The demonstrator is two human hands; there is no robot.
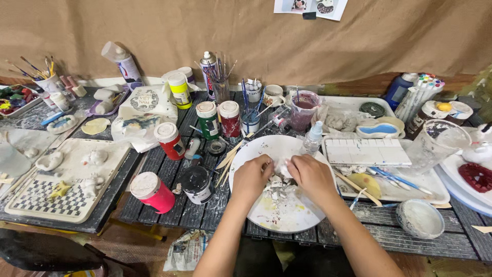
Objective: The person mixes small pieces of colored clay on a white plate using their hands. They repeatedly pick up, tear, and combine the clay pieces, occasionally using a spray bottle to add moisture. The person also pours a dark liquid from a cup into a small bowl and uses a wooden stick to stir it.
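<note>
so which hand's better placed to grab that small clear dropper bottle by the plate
Right, likely. The right hand lies just below the dropper bottle at the white plate's upper right edge. The left hand would have to cross over it.

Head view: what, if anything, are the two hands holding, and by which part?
Both the left hand and the right hand pinch a small white lump between them over the white plate. The fingers cover it, so the exact place of the hold cannot be told.
</note>
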